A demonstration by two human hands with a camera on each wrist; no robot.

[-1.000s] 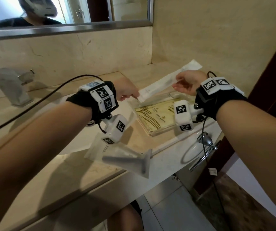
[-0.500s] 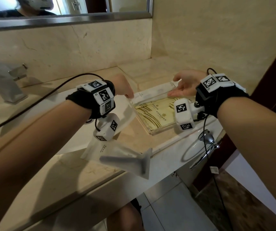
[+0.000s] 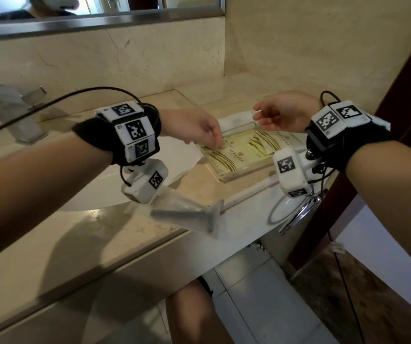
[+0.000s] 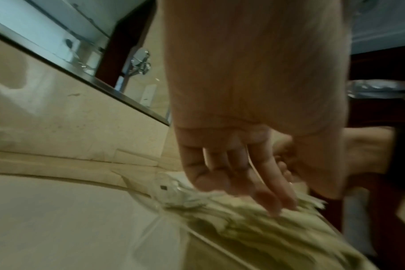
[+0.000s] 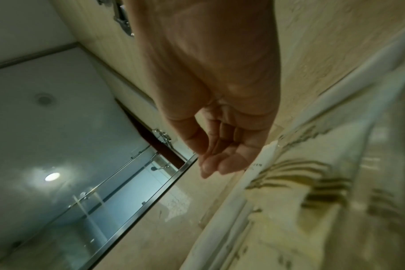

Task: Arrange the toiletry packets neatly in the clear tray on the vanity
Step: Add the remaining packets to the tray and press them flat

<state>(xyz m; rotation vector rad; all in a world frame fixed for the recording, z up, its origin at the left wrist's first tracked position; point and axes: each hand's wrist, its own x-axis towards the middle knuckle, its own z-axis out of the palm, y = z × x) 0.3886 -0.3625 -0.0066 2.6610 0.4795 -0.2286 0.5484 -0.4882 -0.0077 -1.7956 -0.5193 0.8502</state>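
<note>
The clear tray (image 3: 244,176) sits at the right end of the vanity and holds yellow-green striped packets (image 3: 224,157). A long white packet (image 3: 236,120) lies along its far edge. My left hand (image 3: 215,142) reaches into the tray's left side, its straight fingertips touching the striped packets (image 4: 243,228). My right hand (image 3: 261,117) hovers over the far right corner with loosely curled fingers and holds nothing. In the right wrist view that hand (image 5: 217,168) is just beside the white packet (image 5: 231,210). A clear packet with a grey razor (image 3: 187,214) lies near the vanity's front edge.
A white basin (image 3: 100,189) lies left of the tray, with a chrome faucet (image 3: 13,112) behind it. A towel ring (image 3: 289,212) hangs below the vanity's front right edge. A marble wall rises close behind and to the right of the tray.
Both hands held the long white packet in the air; it came down onto the tray's far edge and both let go. My left hand then moved onto the striped packets.
</note>
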